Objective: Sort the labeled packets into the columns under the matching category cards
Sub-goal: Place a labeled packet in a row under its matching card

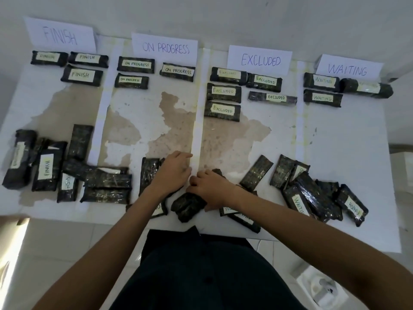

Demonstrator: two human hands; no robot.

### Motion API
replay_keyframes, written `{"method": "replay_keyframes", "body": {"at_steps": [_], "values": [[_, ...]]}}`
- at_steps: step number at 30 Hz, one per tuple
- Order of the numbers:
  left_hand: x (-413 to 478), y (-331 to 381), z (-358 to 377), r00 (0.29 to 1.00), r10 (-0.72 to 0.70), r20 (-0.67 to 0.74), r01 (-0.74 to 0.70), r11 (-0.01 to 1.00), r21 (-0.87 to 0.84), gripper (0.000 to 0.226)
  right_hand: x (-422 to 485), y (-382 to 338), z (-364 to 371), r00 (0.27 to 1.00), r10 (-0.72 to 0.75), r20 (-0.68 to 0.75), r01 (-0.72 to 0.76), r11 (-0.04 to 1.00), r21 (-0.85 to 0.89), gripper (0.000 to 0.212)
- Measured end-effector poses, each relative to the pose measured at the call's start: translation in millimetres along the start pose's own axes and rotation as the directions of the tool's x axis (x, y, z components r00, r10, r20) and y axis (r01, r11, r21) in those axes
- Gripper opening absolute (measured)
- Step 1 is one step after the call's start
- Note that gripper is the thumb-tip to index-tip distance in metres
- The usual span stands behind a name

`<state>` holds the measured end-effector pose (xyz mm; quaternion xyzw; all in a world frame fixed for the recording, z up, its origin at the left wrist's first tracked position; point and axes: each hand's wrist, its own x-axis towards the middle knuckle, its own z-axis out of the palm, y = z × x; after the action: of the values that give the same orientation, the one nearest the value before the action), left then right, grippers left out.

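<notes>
**Inspector:** Head view. Report both grips.

**Operator:** My left grip point(173, 170) lies flat, fingers nearly straight, resting on a face-down packet point(148, 175) at the middle of the table's point(335, 142) near edge. It clasps nothing. My right grip point(209, 189) is just beside it, fingers curled over the centre packet point(187, 208). That packet lies partly under my palm and touches it. Its label is hidden from me.

**Inspector:** Position of the remaining stock?

**Operator:** Sorted packets lie in rows along the far edge, under the FINISH card point(60, 36), ON PROGRESS card point(165, 48), EXCLUDED card point(260, 60) and WAITING card point(347, 69). Unsorted ones form a near-left heap point(47, 168) toward that corner and a near-right heap point(312, 193). A few more lie beneath my wrists.

**Inspector:** Handling assessment?

**Operator:** I judge them light and somewhat yielding. They are dark bundles in glossy film, likely slippery, with a paper label on one face only. The best hold is across the short width at mid-length, thumb on one long edge and fingers on the other. That keeps the label uncovered and readable.

**Inspector:** Risks noted?

**Operator:** The centre packet must be turned label-up before I can assign it a column, and I cannot say which one yet. Neighbouring packets overlap it and may drag along when it lifts.
</notes>
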<state>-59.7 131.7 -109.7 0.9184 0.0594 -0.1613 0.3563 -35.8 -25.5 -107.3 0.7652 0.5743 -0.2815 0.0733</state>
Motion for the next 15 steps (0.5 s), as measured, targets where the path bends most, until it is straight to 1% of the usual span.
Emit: {"method": "replay_keyframes", "body": {"at_steps": [2, 4, 6, 8, 10, 12, 13, 14, 15], "values": [[-5.2, -2.4, -2.4, 1.000, -0.020, -0.012, 0.020, 0.999, -0.030, 0.041, 4.2, -7.7, 1.2, 0.999, -0.027, -0.018, 0.024, 0.993, -0.113, 0.066], [-8.0, -2.7, -6.2, 0.998, -0.060, -0.033, 0.057, 0.995, -0.083, 0.041, 5.9, -10.6, -0.4, 0.998, -0.041, -0.043, 0.032, 0.983, -0.182, 0.063], [-9.2, -1.2, -10.7, 0.992, -0.111, -0.067, 0.097, 0.978, -0.185, 0.039, 4.4, -8.7, -3.6, 0.996, -0.048, -0.070, 0.034, 0.980, -0.194, 0.070], [-9.1, 1.1, -15.6, 0.983, -0.156, -0.100, 0.122, 0.950, -0.288, 0.034, -0.8, -3.4, -9.5, 0.990, -0.029, -0.140, 0.008, 0.989, -0.147, 0.081], [-7.4, 3.5, -20.1, 0.977, -0.189, -0.102, 0.140, 0.920, -0.365, 0.030, -7.5, 5.4, -18.4, 0.971, 0.022, -0.236, -0.033, 0.999, -0.043, 0.085], [-4.3, 6.1, -21.5, 0.977, -0.202, -0.073, 0.154, 0.893, -0.422, 0.028, -17.0, 17.8, -27.7, 0.948, 0.103, -0.302, -0.061, 0.988, 0.144, 0.085], [-2.4, 7.6, -20.6, 0.977, -0.206, -0.049, 0.161, 0.871, -0.464, 0.027, -22.9, 24.0, -32.4, 0.931, 0.158, -0.330, -0.063, 0.958, 0.281, 0.085], [-0.6, 10.4, -19.2, 0.976, -0.215, -0.019, 0.173, 0.835, -0.522, 0.026, -28.8, 29.1, -36.3, 0.909, 0.223, -0.351, -0.051, 0.898, 0.437, 0.084], [1.1, 14.0, -17.1, 0.972, -0.235, 0.019, 0.201, 0.784, -0.587, 0.026, -36.1, 32.9, -40.6, 0.883, 0.298, -0.363, -0.023, 0.799, 0.601, 0.081]]}}
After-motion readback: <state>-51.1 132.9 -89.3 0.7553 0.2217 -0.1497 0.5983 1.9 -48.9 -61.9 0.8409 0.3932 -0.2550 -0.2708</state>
